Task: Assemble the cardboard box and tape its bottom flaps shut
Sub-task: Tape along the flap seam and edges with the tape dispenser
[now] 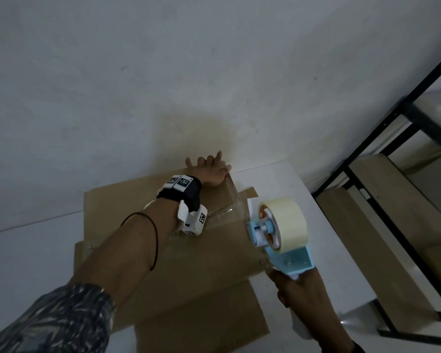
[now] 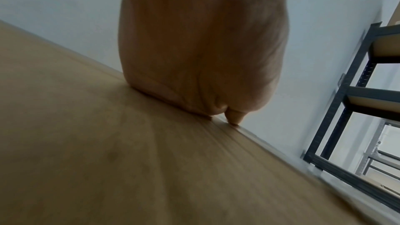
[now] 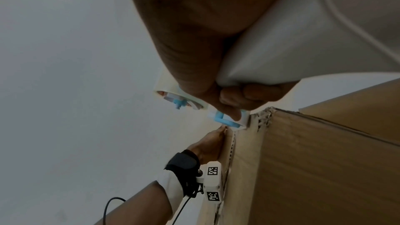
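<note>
A brown cardboard box (image 1: 189,263) stands on a white table with its closed bottom flaps facing up. My left hand (image 1: 209,171) lies flat with straight fingers on the far edge of the box, pressing the end of a clear tape strip (image 1: 236,200) that runs along the flap seam. My right hand (image 1: 298,291) grips the handle of a blue tape dispenser (image 1: 278,235) carrying a cream roll, at the box's right side. In the right wrist view the dispenser (image 3: 225,119) sits at a torn box corner (image 3: 262,117). The left wrist view shows my palm (image 2: 201,57) on cardboard (image 2: 108,160).
The white table (image 1: 316,225) reaches right of the box. A black metal shelf rack (image 1: 392,154) with wooden boards stands close on the right. A pale wall (image 1: 163,72) rises just behind the box. A loose flap (image 1: 214,314) sticks out toward me.
</note>
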